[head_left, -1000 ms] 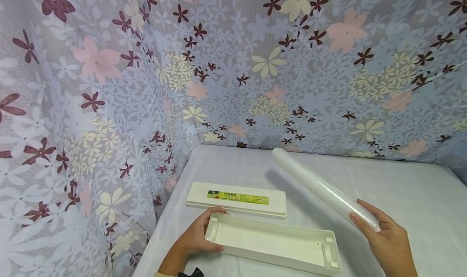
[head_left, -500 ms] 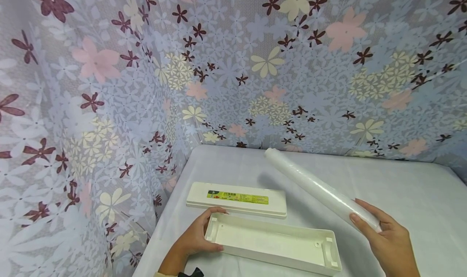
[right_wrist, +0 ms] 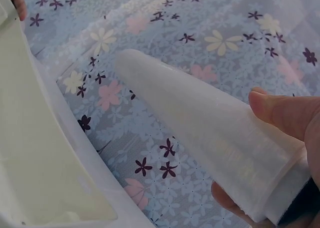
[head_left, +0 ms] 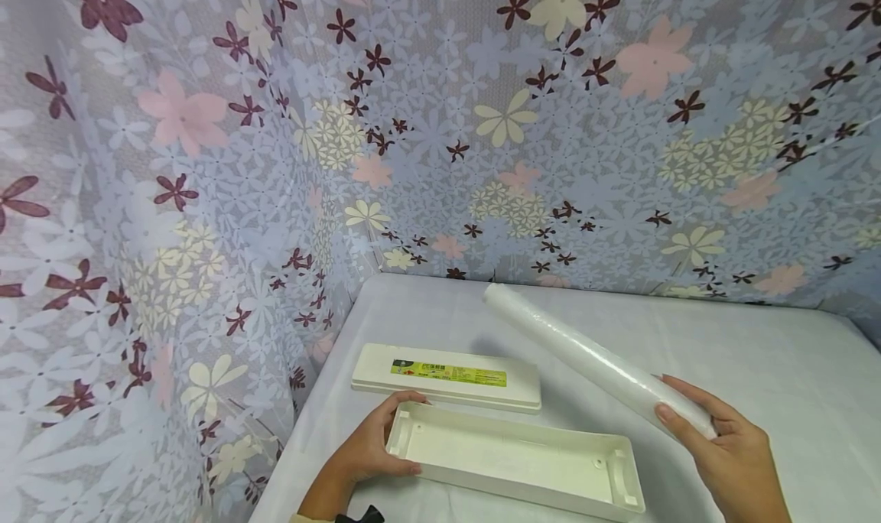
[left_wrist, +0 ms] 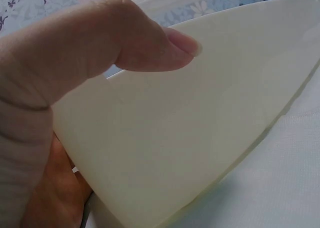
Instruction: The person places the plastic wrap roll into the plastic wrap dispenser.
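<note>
A cream plastic box (head_left: 509, 458) stands on the white-covered table with its open side up, nothing inside it. The left hand (head_left: 375, 443) grips the box's left end, thumb on the near wall and fingers round the far corner. In the left wrist view the thumb lies against the box wall (left_wrist: 190, 123). At the right, the right hand (head_left: 729, 446) holds a roll of plastic film (head_left: 599, 362) by its near end. The roll slants up and away to the left, raised over the table. In the right wrist view thumb and fingers wrap the roll (right_wrist: 200, 128).
Behind the box lies a flat cream lid (head_left: 447, 393) with a green and yellow label (head_left: 447, 372). A flowered curtain (head_left: 482, 164) hangs along the back and left of the table (head_left: 791, 385).
The far end of the roll has swung left, towards the lid, while the right hand stays in nearly the same place. The left hand, box and lid have not moved.
</note>
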`<act>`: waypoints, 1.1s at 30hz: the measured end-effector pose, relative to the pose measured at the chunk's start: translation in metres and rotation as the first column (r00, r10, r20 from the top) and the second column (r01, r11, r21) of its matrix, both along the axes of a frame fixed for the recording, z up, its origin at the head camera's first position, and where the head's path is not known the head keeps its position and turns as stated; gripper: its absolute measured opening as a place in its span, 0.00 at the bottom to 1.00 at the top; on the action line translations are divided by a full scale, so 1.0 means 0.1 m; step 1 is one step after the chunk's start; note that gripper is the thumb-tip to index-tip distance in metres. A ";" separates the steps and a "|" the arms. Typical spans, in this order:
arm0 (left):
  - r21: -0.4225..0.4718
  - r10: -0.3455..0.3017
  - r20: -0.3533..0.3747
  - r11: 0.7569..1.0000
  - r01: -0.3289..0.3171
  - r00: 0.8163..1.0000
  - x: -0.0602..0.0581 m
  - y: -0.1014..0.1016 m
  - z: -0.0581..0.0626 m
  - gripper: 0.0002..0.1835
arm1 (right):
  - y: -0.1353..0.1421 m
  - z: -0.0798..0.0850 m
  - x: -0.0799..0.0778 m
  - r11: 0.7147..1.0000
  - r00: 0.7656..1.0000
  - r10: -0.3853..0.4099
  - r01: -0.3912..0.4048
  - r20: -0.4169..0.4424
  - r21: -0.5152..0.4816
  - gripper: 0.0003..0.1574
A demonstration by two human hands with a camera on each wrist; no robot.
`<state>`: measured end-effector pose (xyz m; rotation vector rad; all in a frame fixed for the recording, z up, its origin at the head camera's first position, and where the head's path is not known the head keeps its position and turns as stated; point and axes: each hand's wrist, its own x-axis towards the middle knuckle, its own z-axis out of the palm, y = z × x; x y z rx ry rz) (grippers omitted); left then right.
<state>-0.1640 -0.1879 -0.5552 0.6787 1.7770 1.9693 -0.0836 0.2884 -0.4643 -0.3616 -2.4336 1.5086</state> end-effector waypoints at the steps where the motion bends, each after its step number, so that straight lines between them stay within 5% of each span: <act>1: -0.002 0.002 -0.002 1.000 -0.002 1.000 0.00 0.00 0.00 0.56 | 0.00 0.00 0.00 1.000 1.000 0.002 -0.002 0.001 0.008 0.36; 33: 0.001 -0.009 -0.025 1.000 0.009 1.000 0.00 0.00 0.01 0.55 | -0.14 0.13 0.07 0.987 0.987 0.146 -0.149 -0.063 -0.057 0.34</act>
